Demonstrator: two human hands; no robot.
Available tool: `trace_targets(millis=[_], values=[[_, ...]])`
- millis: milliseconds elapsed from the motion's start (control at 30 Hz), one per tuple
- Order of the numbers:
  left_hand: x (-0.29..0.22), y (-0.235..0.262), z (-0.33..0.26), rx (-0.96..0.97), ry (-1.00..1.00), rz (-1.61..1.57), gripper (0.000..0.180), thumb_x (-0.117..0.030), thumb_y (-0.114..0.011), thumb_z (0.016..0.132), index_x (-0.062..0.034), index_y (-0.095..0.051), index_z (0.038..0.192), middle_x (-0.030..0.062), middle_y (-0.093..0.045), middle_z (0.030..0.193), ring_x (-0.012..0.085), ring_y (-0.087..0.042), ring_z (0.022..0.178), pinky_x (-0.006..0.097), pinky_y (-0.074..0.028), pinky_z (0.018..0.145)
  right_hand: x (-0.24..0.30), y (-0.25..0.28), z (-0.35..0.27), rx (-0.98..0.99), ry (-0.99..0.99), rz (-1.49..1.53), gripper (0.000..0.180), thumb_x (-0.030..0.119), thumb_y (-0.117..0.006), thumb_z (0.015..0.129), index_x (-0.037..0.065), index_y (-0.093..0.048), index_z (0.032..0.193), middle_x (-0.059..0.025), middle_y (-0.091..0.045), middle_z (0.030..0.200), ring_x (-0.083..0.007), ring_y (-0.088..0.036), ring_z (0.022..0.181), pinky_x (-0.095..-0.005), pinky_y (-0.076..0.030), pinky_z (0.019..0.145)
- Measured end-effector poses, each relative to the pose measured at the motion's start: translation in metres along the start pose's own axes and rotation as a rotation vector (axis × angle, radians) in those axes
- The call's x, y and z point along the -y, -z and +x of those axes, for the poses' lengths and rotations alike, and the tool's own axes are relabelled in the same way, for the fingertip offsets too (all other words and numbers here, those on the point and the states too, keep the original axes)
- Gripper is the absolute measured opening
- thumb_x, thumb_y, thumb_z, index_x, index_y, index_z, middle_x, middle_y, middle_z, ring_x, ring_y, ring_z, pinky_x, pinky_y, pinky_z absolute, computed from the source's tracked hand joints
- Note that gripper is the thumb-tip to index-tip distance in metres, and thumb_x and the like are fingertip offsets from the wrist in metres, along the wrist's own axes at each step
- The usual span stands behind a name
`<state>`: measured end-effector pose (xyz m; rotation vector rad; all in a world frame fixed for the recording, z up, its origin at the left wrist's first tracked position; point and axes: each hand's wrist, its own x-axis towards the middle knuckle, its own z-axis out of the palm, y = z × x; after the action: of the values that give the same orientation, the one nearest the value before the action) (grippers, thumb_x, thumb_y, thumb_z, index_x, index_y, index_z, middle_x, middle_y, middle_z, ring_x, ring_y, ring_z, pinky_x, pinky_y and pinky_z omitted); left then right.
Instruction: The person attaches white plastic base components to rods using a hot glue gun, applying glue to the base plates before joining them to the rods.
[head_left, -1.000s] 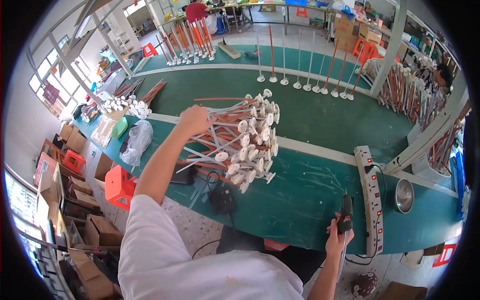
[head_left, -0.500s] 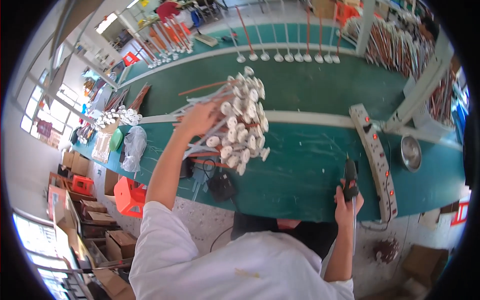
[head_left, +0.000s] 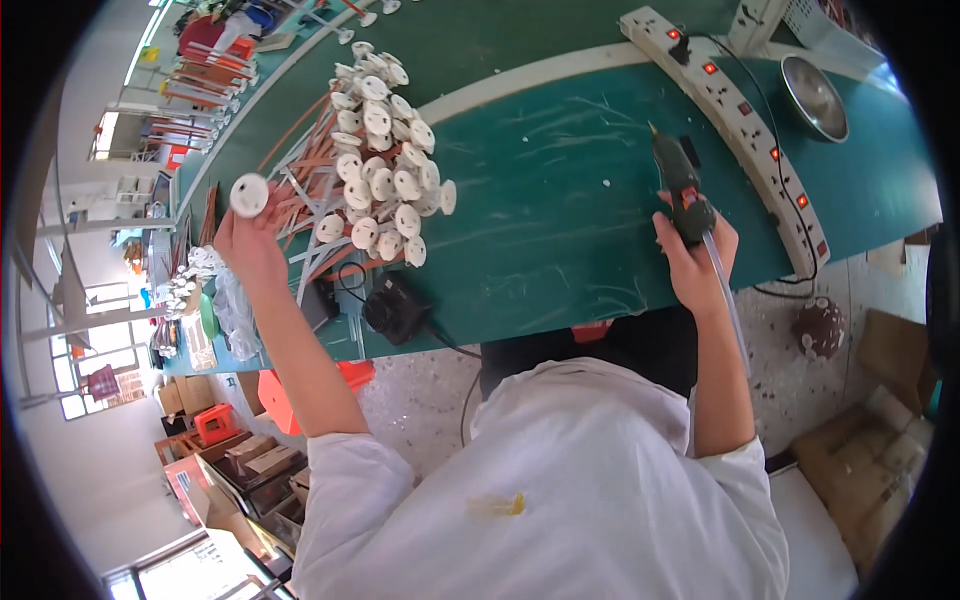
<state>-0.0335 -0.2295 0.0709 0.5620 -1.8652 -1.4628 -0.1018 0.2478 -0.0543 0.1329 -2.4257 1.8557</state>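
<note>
At left of the head view, over the far L end of the green table [head_left: 540, 215], the person's L hand [head_left: 252, 252] is raised w/ fingers bent, pinching a white disc [head_left: 249, 195] near its lower edge; the disc's flat face is turned to the cam., any rod behind it hidden. Just to the R of it lies the pile of rods [head_left: 378, 182], red-brown & grey, w/ white round ends bunched at the R side. At right, the R hand [head_left: 702, 256] is closed round the handle of a dark green glue gun [head_left: 680, 180], nozzle pointing away from the body; a clear glue stick [head_left: 728, 305] trails from its rear, toward the forearm. Exact finger overlap on the handle: can't tell. Nearby items: power strip [head_left: 742, 125] w/ lit red switches, R of the gun; metal bowl [head_left: 815, 97] beyond the strip; black boxy device [head_left: 397, 308] nr. the table's front edge, below the pile.
</note>
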Motion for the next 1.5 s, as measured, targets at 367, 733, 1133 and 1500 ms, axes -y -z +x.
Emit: trace_targets(millis=[367,733,1133,1500], values=[[-0.004,-0.108,-0.187,0.261,-0.211,-0.141,0.051,0.010,-0.065,0.090,-0.0060,-0.027,0.119,0.0278,-0.071,0.092,0.0288,-0.073,0.082,0.035,-0.059,0.079,0.029,0.003,-0.051,0.252,-0.208,0.440,0.018,0.005,-0.067,0.090,0.001,-0.068,0.108,0.0016,-0.062,0.079,-0.0086,-0.056,0.070,-0.0257,-0.047,0.064],[0.043,-0.123,-0.213,0.337,-0.226,0.141,0.009,0.006,-0.070,0.088,0.0041,-0.070,0.096,0.0161,-0.075,0.098,0.0203,-0.073,0.093,0.029,-0.057,0.077,0.016,-0.042,-0.126,0.502,0.290,0.167,0.032,0.003,-0.074,0.067,-0.003,-0.064,0.097,-0.0141,-0.065,0.080,-0.0332,-0.062,0.069,-0.0403,-0.051,0.060],[0.044,-0.115,-0.216,0.469,-0.479,0.480,0.013,0.005,-0.075,0.082,0.0004,-0.070,0.093,0.0065,-0.074,0.087,0.0234,-0.064,0.078,0.032,-0.053,0.067,0.016,-0.041,-0.134,0.399,0.274,0.007,0.030,0.004,-0.073,0.066,-0.003,-0.065,0.094,-0.0140,-0.066,0.078,-0.0313,-0.062,0.064,-0.0387,-0.052,0.056],[0.058,-0.114,-0.214,0.486,-0.515,0.413,0.017,0.007,-0.076,0.080,-0.0009,-0.069,0.094,0.0082,-0.071,0.084,0.0258,-0.065,0.077,0.040,-0.058,0.076,0.020,-0.047,-0.127,0.425,0.245,0.045,0.030,0.007,-0.075,0.068,-0.003,-0.066,0.095,-0.0144,-0.068,0.082,-0.0311,-0.062,0.068,-0.0386,-0.052,0.060]])
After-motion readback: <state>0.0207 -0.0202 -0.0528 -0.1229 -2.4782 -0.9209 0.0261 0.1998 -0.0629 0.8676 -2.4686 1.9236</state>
